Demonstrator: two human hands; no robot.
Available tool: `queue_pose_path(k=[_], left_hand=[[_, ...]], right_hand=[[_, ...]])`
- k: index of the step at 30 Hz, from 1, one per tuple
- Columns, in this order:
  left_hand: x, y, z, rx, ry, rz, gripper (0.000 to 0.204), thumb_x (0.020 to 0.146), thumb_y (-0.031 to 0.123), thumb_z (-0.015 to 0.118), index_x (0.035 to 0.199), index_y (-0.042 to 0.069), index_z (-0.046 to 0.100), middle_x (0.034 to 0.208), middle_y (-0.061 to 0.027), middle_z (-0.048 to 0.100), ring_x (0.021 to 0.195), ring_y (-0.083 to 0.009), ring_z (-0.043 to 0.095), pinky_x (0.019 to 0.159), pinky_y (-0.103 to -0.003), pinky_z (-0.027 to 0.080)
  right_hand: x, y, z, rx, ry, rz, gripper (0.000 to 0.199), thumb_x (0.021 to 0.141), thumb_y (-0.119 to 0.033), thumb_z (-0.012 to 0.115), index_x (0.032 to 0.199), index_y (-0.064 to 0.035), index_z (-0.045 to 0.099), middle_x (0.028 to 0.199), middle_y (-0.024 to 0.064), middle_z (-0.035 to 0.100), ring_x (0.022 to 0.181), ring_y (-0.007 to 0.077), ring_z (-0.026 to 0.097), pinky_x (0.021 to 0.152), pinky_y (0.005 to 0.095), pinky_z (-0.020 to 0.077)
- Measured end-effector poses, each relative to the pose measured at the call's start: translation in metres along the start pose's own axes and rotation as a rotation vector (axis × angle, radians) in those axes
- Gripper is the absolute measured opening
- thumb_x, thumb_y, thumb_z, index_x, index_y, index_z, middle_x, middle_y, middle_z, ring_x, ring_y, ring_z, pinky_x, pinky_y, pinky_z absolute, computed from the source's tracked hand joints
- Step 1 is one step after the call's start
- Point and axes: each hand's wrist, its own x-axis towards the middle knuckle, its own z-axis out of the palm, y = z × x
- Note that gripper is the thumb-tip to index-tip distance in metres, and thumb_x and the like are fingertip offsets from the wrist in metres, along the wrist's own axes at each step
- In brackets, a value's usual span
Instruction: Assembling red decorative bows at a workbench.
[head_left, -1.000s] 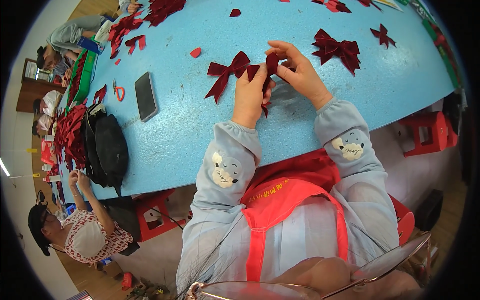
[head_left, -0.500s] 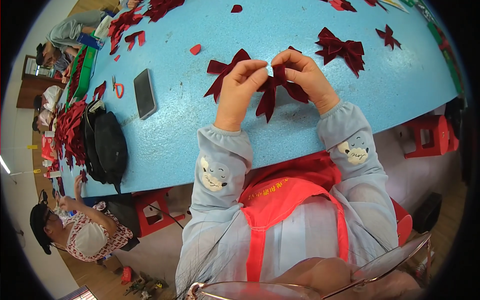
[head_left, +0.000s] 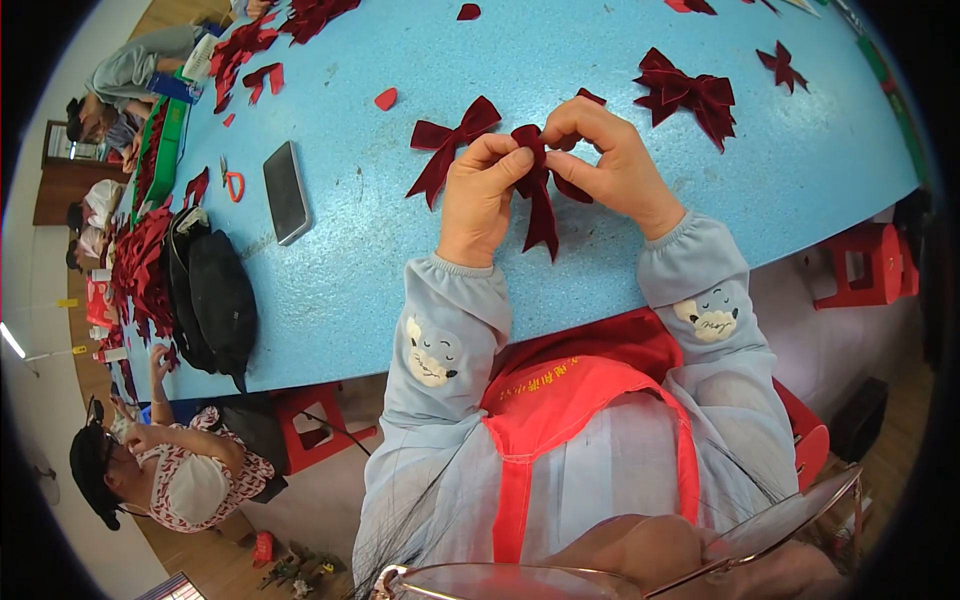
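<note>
Over the table's near middle I hold a dark red velvet bow (head_left: 541, 222) with its tails hanging down. My left hand (head_left: 478, 200) is closed, thumb and fingers pinching the bow at its upper middle. My right hand (head_left: 612, 170) is closed too, thumb and forefinger meeting at the bow's right side by the knot. Fingers cover part of the bow's middle. Another velvet bow (head_left: 449, 140) lies flat just beyond my left hand. To the right rests a larger layered velvet bow (head_left: 686, 97), with a small velvet bow (head_left: 781, 68) farther right.
On the left of the blue table (head_left: 345, 320) lie a phone (head_left: 286, 195), orange-handled scissors (head_left: 233, 184), a black bag (head_left: 215, 300) and a heap of red velvet pieces (head_left: 143, 265). A green crate (head_left: 163, 150) stands behind. A co-worker (head_left: 190, 450) sits at left; a red stool (head_left: 864, 265) stands right.
My left hand has shifted onto the bow's middle and pinches it there. The bow has turned, its tails now hanging more straight down; my right fingers have moved slightly left.
</note>
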Motion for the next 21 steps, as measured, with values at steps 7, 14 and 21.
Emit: queue_pose_path(k=[7, 14, 21], left_hand=[[0.000, -0.003, 0.004, 0.018, -0.004, -0.052, 0.008, 0.078, 0.002, 0.066, 0.084, 0.004, 0.061, 0.080, -0.0006, 0.060, 0.072, -0.0094, 0.055, 0.064, -0.023, 0.043], [0.002, -0.008, -0.002, 0.029, -0.035, -0.053, 0.006, 0.080, 0.006, 0.065, 0.085, 0.004, 0.061, 0.080, 0.0001, 0.060, 0.074, -0.0091, 0.054, 0.065, -0.022, 0.044], [-0.001, -0.004, 0.012, -0.049, -0.008, -0.030, 0.009, 0.083, 0.008, 0.062, 0.090, 0.003, 0.059, 0.086, -0.0003, 0.060, 0.078, -0.0087, 0.054, 0.070, -0.021, 0.043]], right_hand=[[-0.002, 0.003, 0.002, -0.153, -0.003, -0.042, 0.011, 0.075, 0.002, 0.055, 0.084, -0.0007, 0.050, 0.076, 0.0043, 0.049, 0.071, 0.0138, 0.049, 0.065, 0.0246, 0.0423], [-0.002, 0.005, 0.003, -0.153, 0.113, -0.040, 0.004, 0.079, -0.004, 0.049, 0.079, -0.0020, 0.046, 0.072, 0.0012, 0.045, 0.061, 0.0104, 0.040, 0.056, 0.0228, 0.0363], [-0.002, 0.009, 0.001, 0.058, 0.161, 0.142, 0.002, 0.082, -0.006, 0.046, 0.080, -0.0056, 0.046, 0.072, -0.0051, 0.040, 0.061, 0.0025, 0.032, 0.051, 0.0176, 0.0290]])
